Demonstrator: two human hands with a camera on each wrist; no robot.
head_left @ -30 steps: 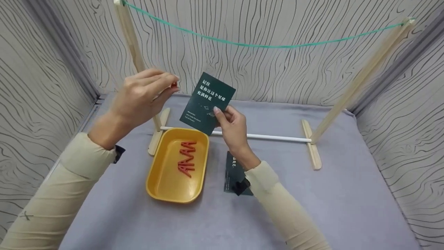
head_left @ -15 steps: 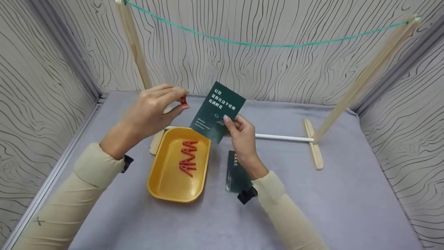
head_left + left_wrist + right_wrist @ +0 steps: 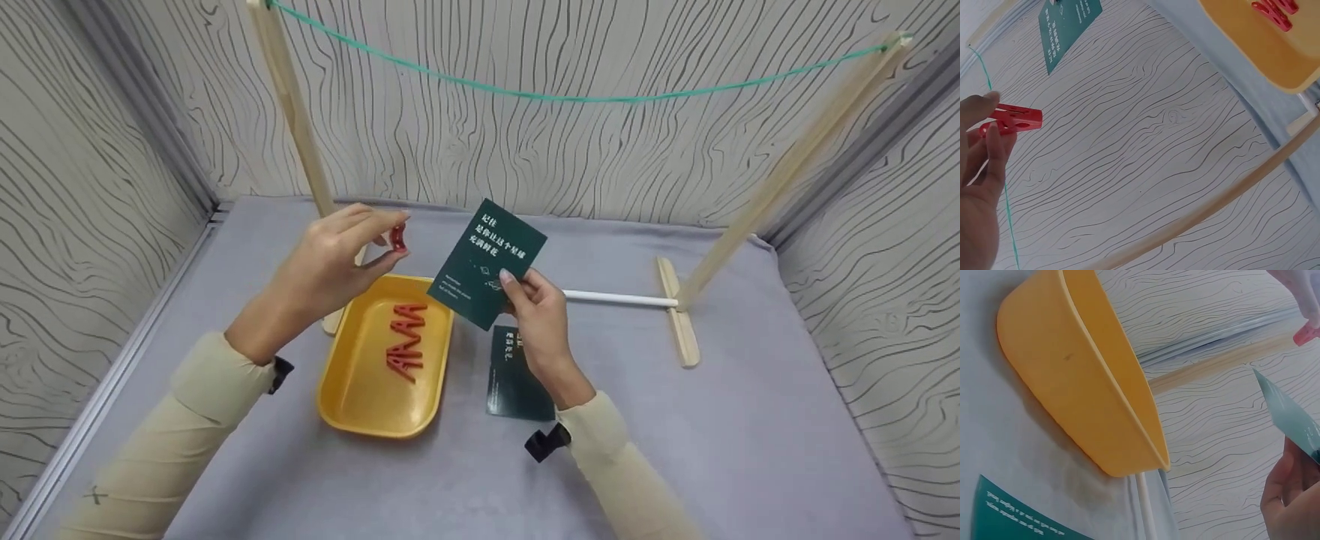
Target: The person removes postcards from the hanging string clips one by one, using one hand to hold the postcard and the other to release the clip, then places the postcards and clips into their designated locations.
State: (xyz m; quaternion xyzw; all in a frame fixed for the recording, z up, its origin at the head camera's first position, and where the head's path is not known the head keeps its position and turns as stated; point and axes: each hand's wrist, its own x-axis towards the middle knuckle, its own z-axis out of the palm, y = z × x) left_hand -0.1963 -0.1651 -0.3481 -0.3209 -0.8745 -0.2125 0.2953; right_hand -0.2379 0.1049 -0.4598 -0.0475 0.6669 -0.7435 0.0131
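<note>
Between thumb and fingertips, my left hand (image 3: 330, 259) pinches a red clothespin (image 3: 1019, 118) by its handle ends, above the yellow bin. A dark green card (image 3: 487, 262) with white writing is held tilted by my right hand (image 3: 541, 322), which grips its lower right edge with the thumb on the printed face. The clothespin and the card are apart, with a small gap between them in the head view. Below, several red clothespins (image 3: 407, 341) lie in a row inside the yellow bin (image 3: 442, 360). A second green card (image 3: 517, 386) lies on the cloth, partly hidden by my right hand.
Behind the bin stands a frame with a left wooden post (image 3: 296, 127) and a right wooden post (image 3: 795, 169). A sagging green cord (image 3: 555, 97) joins their tops, and a white rod (image 3: 619, 298) their feet. Patterned panels surround the grey cloth (image 3: 720, 435).
Both hands have come lower and a little to the right, carrying the clothespin and the card. More of the card on the cloth now shows.
</note>
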